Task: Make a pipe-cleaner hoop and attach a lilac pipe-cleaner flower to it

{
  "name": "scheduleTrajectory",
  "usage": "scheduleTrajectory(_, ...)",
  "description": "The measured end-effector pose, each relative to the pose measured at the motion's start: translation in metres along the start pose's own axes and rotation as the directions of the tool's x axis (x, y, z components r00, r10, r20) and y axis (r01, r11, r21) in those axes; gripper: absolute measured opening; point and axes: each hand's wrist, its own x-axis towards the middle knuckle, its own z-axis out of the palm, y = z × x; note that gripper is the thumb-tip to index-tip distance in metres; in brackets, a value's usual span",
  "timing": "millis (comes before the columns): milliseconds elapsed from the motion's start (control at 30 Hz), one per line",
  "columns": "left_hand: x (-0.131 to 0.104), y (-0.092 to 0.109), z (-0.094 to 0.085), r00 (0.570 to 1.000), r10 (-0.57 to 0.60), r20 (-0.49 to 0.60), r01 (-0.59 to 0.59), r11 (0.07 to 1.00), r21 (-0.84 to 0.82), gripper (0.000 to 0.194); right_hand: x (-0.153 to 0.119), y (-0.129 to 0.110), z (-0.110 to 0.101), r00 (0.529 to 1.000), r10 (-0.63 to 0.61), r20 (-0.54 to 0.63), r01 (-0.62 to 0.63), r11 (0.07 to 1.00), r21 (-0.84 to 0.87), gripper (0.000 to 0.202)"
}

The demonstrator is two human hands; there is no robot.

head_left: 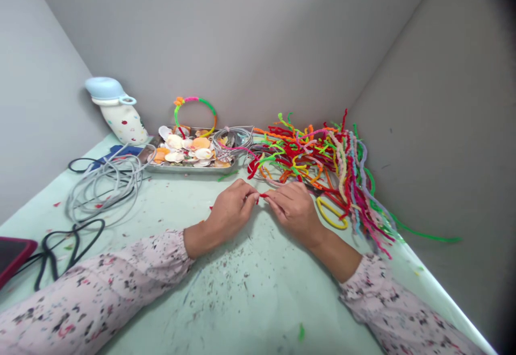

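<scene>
Left hand: your left hand pinches a small red piece between thumb and fingers.
Right hand: your right hand grips the same piece from the other side, your fingertips close to those of the left.
Red piece: it sits between your two hands, near the middle of the table; only a short bit shows, the rest hidden by your fingers.
Fuzzy stems: a tangled, many-coloured heap lies just beyond your right hand, spreading to the right.
Yellow handle: a yellow loop lies beside your right hand, at the heap's near edge.
Tray: a metal tray of shells lies beyond your left hand, with a colourful ring upright at it.
Left side: you have a bottle, grey cable and red-edged device there.
</scene>
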Motion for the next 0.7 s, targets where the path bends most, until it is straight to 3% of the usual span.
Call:
scheduleTrajectory(433,0.0033,-0.0048,0.0026,0.993,-0.083,0.089,0.094,0.988,-0.122,0.023,0.0018,-0.0012,-0.0001,0.999,-0.031,-0.012,0.031,0.999,0.004,0.015)
scheduleTrajectory(700,0.0050,-0.0030,0.0025,0.954,-0.247,0.172,0.286,0.921,-0.263,0.024,0.0000,0.0003,0.0009,1.000,-0.026,-0.003,0.026,1.000,0.009,0.014)
